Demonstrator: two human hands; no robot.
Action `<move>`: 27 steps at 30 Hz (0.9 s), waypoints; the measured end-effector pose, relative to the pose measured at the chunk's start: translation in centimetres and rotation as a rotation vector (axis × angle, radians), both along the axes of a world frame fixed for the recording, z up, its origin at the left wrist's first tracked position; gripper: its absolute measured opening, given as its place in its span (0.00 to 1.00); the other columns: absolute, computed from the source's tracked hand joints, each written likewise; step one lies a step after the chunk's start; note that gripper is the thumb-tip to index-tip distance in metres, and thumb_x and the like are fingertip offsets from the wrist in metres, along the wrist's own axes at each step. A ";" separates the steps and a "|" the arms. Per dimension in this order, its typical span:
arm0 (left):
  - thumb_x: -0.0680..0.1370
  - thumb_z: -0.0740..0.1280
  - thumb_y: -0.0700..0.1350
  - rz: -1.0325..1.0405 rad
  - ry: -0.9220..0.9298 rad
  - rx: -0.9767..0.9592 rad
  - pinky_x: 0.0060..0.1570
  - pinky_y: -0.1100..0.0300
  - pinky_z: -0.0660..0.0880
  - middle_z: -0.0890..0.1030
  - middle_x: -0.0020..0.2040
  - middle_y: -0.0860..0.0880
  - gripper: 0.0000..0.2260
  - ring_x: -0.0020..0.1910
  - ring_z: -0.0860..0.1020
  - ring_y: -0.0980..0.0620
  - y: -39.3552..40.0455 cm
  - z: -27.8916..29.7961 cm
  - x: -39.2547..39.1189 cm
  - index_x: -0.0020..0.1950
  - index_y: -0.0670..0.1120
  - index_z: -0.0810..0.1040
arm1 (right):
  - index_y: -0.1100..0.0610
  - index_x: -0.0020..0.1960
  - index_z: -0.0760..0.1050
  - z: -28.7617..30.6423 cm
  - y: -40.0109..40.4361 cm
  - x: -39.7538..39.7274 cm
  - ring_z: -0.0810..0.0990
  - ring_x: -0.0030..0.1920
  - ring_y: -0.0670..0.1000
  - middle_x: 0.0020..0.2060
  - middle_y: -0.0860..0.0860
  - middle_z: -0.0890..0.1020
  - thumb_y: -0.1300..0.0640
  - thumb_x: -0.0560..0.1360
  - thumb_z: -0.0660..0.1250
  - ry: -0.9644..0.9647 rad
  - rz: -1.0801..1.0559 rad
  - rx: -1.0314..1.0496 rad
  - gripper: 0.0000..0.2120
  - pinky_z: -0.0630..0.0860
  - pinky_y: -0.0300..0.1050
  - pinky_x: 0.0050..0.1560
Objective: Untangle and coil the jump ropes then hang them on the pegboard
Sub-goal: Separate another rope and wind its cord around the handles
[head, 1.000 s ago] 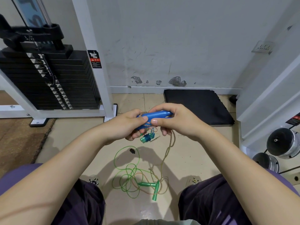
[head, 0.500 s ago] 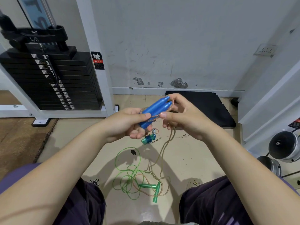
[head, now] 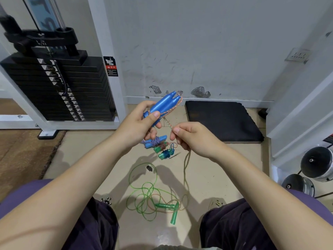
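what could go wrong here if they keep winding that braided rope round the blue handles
The braided rope runs from the right hand down into the green rope tangle on the floor, so pulling could drag or tighten that knot. The left hand grips both blue handles at their lower end only, so they might splay or slip under tension.

A gym: weight stack [head: 59, 91], dumbbells [head: 317, 164], floor mat [head: 223, 120].

two blue handles [head: 163, 105], two green handles [head: 169, 210], three coiled bundles [head: 158, 144], two hands [head: 138, 124]
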State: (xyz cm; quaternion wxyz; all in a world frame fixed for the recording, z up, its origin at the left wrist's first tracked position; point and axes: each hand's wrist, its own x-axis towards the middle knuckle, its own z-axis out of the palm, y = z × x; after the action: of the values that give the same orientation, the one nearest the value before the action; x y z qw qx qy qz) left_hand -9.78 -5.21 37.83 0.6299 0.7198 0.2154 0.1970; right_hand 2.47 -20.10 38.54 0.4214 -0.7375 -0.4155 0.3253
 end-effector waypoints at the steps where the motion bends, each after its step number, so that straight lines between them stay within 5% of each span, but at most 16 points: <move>1: 0.84 0.61 0.45 0.014 0.000 -0.008 0.26 0.64 0.67 0.78 0.38 0.47 0.11 0.25 0.73 0.54 0.1 0.0 0.0 0.65 0.45 0.70 | 0.60 0.46 0.78 0.0 0.0 0.0 0.68 0.26 0.44 0.26 0.46 0.73 0.58 0.83 0.58 0.003 0.000 -0.011 0.13 0.65 0.35 0.30; 5: 0.83 0.63 0.46 0.103 0.049 0.000 0.26 0.63 0.68 0.80 0.37 0.49 0.10 0.24 0.73 0.54 0.2 -0.3 0.3 0.61 0.42 0.72 | 0.56 0.52 0.75 -0.1 0.1 -0.5 0.68 0.24 0.41 0.25 0.43 0.74 0.54 0.80 0.65 -0.090 0.049 -0.047 0.05 0.64 0.33 0.28; 13: 0.81 0.68 0.45 -0.049 0.207 0.160 0.20 0.65 0.65 0.80 0.33 0.44 0.02 0.20 0.71 0.53 -0.5 -0.9 0.4 0.53 0.49 0.78 | 0.55 0.40 0.77 1.5 -0.8 0.4 0.74 0.34 0.43 0.33 0.45 0.75 0.51 0.76 0.71 -0.597 0.023 0.057 0.09 0.67 0.41 0.37; 19: 0.79 0.65 0.49 -0.513 0.199 -0.023 0.22 0.64 0.67 0.79 0.36 0.44 0.12 0.22 0.72 0.53 -1.2 0.0 -0.2 0.57 0.43 0.79 | 0.59 0.34 0.71 2.0 -1.4 2.3 0.67 0.32 0.45 0.32 0.48 0.71 0.50 0.72 0.75 -0.411 -0.079 0.157 0.18 0.65 0.40 0.34; 27: 0.78 0.66 0.48 -0.603 0.201 0.017 0.23 0.64 0.68 0.80 0.37 0.43 0.10 0.22 0.73 0.54 -2.4 0.4 -0.2 0.52 0.42 0.79 | 0.55 0.33 0.66 0.2 -0.5 1.0 0.64 0.29 0.44 0.25 0.45 0.67 0.47 0.77 0.69 -0.345 -0.059 0.120 0.20 0.63 0.45 0.33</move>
State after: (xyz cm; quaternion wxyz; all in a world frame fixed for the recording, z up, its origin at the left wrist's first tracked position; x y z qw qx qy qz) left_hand -9.94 -7.63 38.26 0.6294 0.7723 0.0518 -0.0689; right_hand 3.49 -20.56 38.78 0.3963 -0.7678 -0.4787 0.1561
